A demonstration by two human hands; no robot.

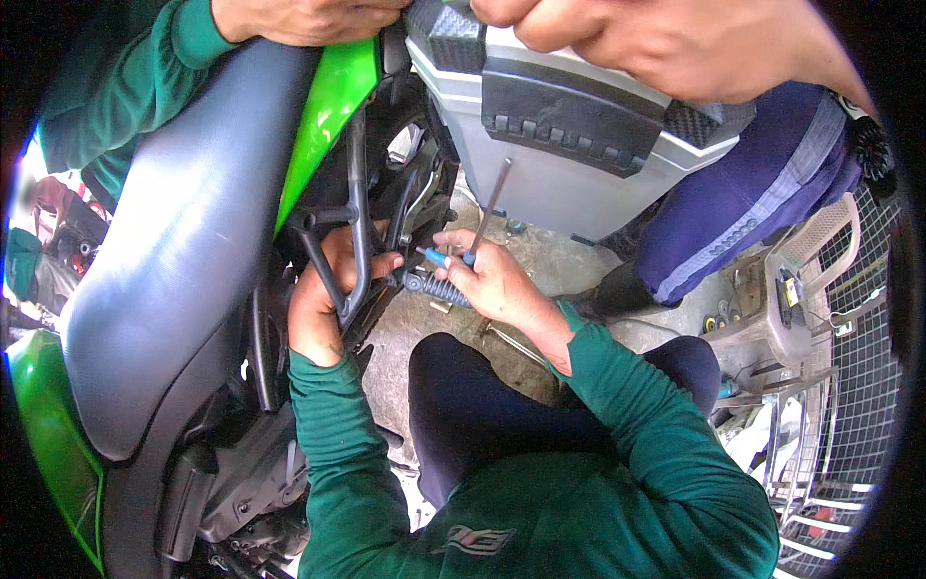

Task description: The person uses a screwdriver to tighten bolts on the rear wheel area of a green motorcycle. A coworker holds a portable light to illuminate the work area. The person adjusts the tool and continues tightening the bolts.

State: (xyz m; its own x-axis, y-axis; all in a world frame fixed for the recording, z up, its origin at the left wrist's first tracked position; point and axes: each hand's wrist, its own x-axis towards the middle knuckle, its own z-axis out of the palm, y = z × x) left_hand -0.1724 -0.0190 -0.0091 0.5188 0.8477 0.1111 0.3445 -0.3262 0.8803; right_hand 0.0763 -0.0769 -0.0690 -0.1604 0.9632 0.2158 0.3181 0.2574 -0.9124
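Head view: a blue-handled screwdriver sits pinched in the right hand, its shaft pointing far and up, just above the ribbed footpeg of the green motorcycle. Left hand is clenched around the black frame bracket, probably steadying it. Best to keep that brace firm and the tool square.
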